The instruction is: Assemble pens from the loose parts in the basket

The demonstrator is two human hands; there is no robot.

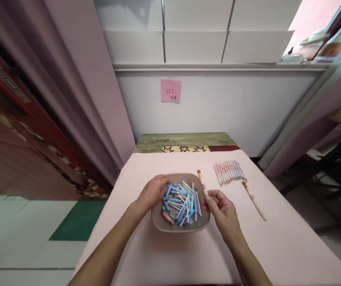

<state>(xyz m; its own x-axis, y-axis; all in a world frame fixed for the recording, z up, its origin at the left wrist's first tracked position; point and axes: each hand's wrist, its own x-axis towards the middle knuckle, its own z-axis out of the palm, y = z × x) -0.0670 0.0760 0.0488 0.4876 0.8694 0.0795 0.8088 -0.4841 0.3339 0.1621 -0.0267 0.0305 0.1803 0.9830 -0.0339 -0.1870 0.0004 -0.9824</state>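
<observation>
Brown-topped pen tube [202, 182] is pinched in the right hand [224, 212]; the left hand [155, 191] bends over the tub [180, 229] at its left edge, grip hidden.

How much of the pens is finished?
The row of pens and the single pen below it look done. The right hand holds a brown-tipped piece. Lots seems left: many loose pieces lie in the tub, where the left hand reaches.
</observation>
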